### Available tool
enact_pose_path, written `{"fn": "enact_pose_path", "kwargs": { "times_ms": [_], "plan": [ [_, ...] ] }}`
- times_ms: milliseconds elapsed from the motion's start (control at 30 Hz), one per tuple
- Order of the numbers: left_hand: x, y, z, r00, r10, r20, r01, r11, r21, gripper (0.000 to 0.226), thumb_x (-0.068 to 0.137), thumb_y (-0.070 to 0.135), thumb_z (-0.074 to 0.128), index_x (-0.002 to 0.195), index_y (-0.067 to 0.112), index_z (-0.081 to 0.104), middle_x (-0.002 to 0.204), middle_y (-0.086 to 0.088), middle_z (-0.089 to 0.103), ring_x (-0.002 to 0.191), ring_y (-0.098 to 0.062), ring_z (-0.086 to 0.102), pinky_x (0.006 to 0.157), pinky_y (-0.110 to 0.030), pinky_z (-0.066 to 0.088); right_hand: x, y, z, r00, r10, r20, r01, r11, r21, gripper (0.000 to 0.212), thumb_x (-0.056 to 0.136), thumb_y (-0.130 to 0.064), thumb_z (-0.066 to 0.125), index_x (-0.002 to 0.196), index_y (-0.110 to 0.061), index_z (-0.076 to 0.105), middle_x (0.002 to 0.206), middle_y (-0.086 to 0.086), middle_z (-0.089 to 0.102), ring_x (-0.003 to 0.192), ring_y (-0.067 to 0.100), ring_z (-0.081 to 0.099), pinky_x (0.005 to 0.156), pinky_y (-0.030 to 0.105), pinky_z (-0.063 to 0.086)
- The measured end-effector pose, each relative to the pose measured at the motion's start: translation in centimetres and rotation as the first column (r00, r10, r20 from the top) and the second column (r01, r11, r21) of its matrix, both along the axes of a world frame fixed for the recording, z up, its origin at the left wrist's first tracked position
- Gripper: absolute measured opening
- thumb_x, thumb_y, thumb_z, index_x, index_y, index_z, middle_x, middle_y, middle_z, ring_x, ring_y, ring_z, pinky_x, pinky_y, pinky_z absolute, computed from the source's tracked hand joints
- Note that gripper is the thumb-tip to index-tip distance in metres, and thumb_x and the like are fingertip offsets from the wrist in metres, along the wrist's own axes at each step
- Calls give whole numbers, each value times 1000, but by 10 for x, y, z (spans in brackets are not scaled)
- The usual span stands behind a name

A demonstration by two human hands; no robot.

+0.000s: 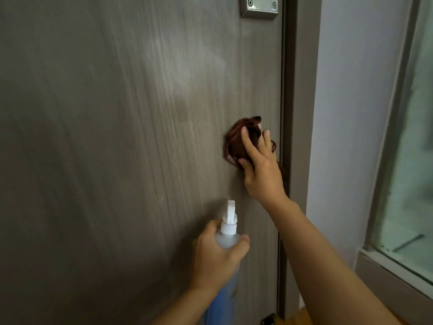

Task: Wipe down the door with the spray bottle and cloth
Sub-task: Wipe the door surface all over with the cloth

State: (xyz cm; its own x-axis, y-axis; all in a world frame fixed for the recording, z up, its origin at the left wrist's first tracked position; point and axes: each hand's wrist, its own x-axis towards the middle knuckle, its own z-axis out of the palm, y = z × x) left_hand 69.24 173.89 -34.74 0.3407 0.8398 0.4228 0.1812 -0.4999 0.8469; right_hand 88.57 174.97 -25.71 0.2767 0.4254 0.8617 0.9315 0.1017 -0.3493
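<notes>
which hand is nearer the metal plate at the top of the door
Right. The right hand presses the cloth below the metal plate; the left hand is lower still.

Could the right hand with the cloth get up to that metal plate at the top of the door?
Probably yes. The right hand presses the cloth low on the door, with only bare door up to the metal plate.

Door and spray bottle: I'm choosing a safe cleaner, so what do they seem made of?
The door looks like grey wood-grain laminate, matte, with printed-looking vertical streaks; possibly veneer. The spray bottle in the left hand seems translucent plastic with a white plastic nozzle.
</notes>
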Motion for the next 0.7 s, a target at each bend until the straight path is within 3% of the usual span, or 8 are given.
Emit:
{"fn": "enact_pose_path", "kwargs": {
  "times_ms": [333, 467, 567, 700],
  "plan": [
    [0, -8, -3, 998, 2, 56, -3, 1000, 5, 31, 66, 40, 89, 84, 24, 68, 74, 18, 72, 66, -3, 68, 58, -13, 47, 0, -2, 0, 1000, 13, 4, -13, 1000, 1, 73, 103, -15, 56, 163, -36, 20, 173, 3, 8, 158, 30, -1, 123, 60, 23],
    [-1, -7, -1, 994, 21, 105, -24, 999, 22, 38, 60, 55, 79, 79, 24, 67, 70, 13, 71, 62, -6, 68, 56, -17, 49, 0, -2, -1, 1000, 11, 0, -11, 1000, 7, 72, 103, -14, 56, 163, -35, 21, 173, 3, 9, 158, 30, -1, 124, 60, 22],
    [-7, -4, 1, 994, 22, 104, -27, 999, 44, 34, 63, 48, 85, 78, 23, 67, 68, 13, 71, 61, -6, 68, 55, -16, 48, 0, -2, -1, 1000, 14, 0, -14, 1000, 9, 73, 103, -14, 56, 163, -36, 20, 173, 2, 9, 159, 30, -1, 124, 60, 22],
    [-29, 2, 7, 983, 58, 174, -69, 996, 56, 42, 60, 55, 80, 90, 26, 72, 72, 13, 74, 65, -4, 70, 60, -21, 54, 1, -2, -1, 1000, 10, -9, -10, 1000, 15, 74, 103, -14, 57, 162, -37, 20, 173, 2, 7, 159, 30, -1, 124, 59, 21]
  ]
}}
